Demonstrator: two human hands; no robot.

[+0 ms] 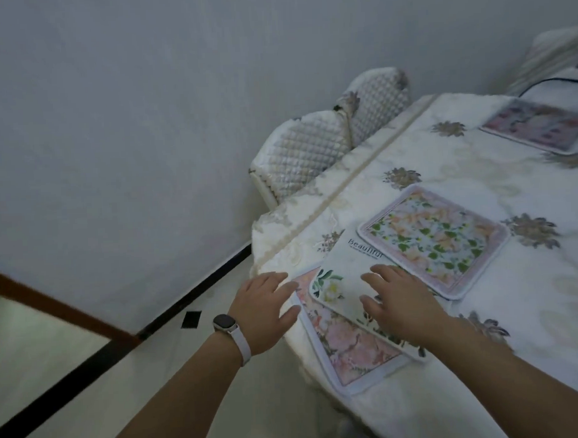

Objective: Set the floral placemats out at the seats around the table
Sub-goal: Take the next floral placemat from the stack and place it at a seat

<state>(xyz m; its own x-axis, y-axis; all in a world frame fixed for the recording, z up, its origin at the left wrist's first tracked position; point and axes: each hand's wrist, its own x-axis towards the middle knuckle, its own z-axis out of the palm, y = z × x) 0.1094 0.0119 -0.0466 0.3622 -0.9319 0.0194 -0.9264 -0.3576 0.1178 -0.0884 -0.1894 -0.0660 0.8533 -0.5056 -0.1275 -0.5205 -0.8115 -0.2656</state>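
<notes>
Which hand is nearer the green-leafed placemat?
Right. The right hand lies on the white placemat, close beside the green-leafed placemat; the left hand is farther off, by the pink placemat.

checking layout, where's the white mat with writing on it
Head view, near left corner of the table: the white mat lies under the right hand, atop the pink mat and beside the leafy mat.

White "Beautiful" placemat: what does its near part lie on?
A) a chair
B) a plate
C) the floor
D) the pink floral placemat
D: the white placemat covers part of the pink floral placemat, with the right hand flat on it.
</notes>
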